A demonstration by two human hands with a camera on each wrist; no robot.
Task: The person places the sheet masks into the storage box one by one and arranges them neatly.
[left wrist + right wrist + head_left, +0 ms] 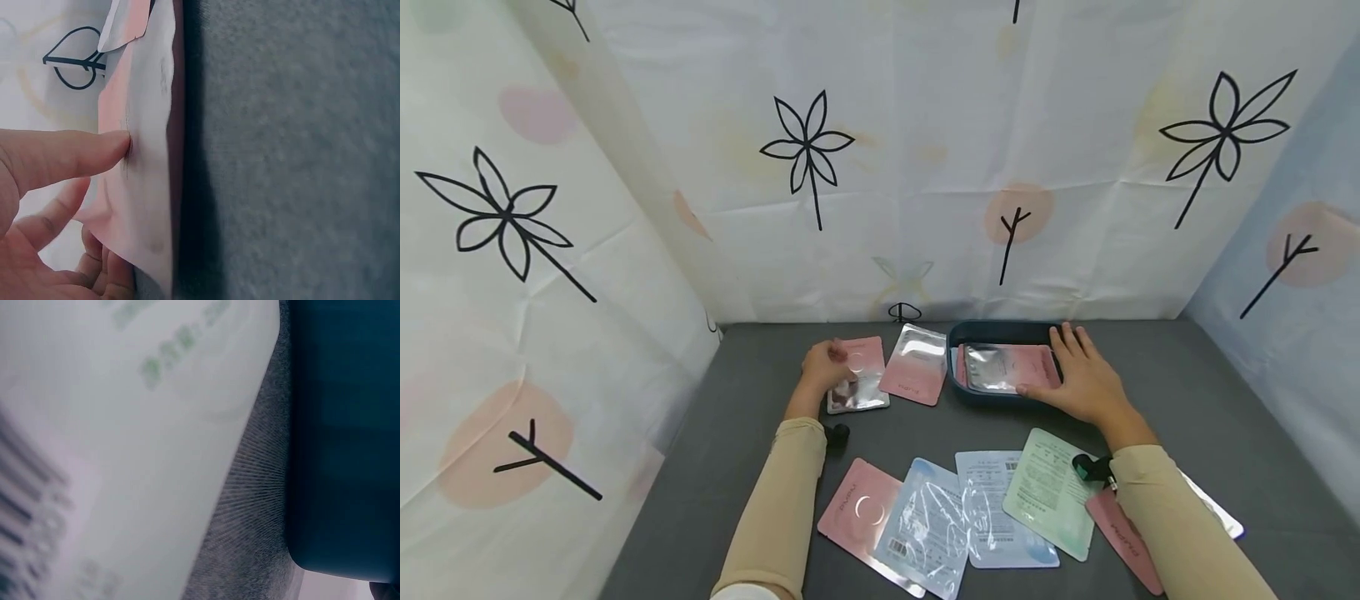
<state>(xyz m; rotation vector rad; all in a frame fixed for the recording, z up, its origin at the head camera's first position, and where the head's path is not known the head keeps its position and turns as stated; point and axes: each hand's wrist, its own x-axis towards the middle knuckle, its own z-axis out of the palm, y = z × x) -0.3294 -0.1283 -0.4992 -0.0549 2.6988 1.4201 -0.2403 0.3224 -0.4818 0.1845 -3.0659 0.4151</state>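
Observation:
My left hand [825,367] is at the left edge of a pink and silver face mask sachet [868,357] lying on the table. In the left wrist view the thumb presses on the sachet [147,181] and the other fingers curl at its edge, pinching it. My right hand [1086,383] lies spread over the right end of a dark blue tray [992,400], its thumb reaching over the front rim beside the packs. Inside the tray is a stack of pink and silver sachets [1003,368]. The right wrist view shows the tray's side [344,450], but no fingers.
Another pink and silver sachet [917,367] lies between the left hand and the tray. Nearer me are a pink sachet [861,508], two blue ones, a green one [1051,492] and a dark pink one [1123,537], partly under my right sleeve. Patterned cloth [880,167] walls the table [760,367].

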